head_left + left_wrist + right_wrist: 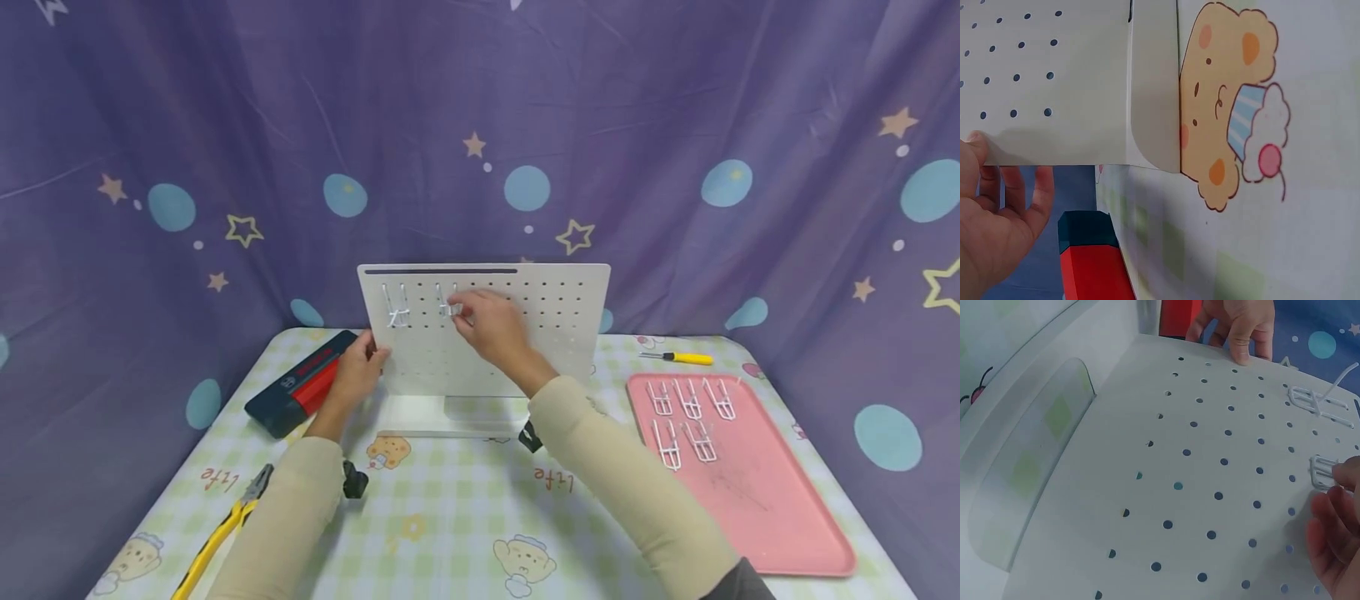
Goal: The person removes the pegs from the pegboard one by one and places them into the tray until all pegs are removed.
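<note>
A white pegboard (423, 367) with rows of small holes stands upright on its base in the head view. My left hand (357, 371) grips its left edge; in the left wrist view the thumb lies on the front and the fingers reach behind. At the upper part of the board, my right hand (495, 327) pinches a white wire hook (1320, 472) lying against the holes. Another white hook (1310, 401) hangs on the board to its left, a prong sticking out. The right fingers partly cover the pinched hook.
On the right, a pink tray (780, 508) carries several white wire hooks (691, 399). Behind it lies a yellow-handled screwdriver (688, 358). A dark-and-red case (300, 387) is left of the board, and yellow-handled pliers (217, 537) lie beside the left forearm.
</note>
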`<move>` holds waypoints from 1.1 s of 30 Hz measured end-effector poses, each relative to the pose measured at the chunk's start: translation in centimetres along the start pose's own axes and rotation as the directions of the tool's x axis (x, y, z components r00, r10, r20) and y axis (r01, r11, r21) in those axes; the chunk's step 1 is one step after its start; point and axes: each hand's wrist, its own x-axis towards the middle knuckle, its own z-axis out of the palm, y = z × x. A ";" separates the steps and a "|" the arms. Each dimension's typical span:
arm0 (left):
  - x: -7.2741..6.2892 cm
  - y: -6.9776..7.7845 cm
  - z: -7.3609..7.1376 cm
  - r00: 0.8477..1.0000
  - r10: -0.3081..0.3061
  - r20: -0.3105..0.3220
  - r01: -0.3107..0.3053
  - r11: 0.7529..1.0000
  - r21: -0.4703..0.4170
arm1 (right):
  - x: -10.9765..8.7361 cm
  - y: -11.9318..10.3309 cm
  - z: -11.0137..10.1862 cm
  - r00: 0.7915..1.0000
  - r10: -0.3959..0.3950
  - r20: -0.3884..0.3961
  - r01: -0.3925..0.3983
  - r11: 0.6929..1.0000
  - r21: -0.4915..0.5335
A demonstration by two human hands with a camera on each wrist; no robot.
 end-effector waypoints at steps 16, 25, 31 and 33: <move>0.1 0.1 0.0 0.999 -0.020 0.029 0.020 1.000 -0.001 | 0.3 -0.7 1.5 0.981 0.001 -0.195 -0.007 0.999 -0.033; 0.1 0.1 0.0 0.999 -0.032 0.038 0.032 0.999 -0.006 | 0.3 -0.7 1.6 0.974 -0.019 -0.224 0.007 0.998 -0.056; 0.2 0.1 0.0 0.999 -0.031 0.032 0.031 1.000 -0.003 | 0.2 -0.7 1.7 0.953 -0.067 -0.295 0.050 0.997 -0.067; 0.2 0.0 0.0 0.999 -0.026 0.029 0.026 1.000 -0.002 | 0.2 -0.7 1.7 0.948 -0.080 -0.309 0.063 0.996 -0.065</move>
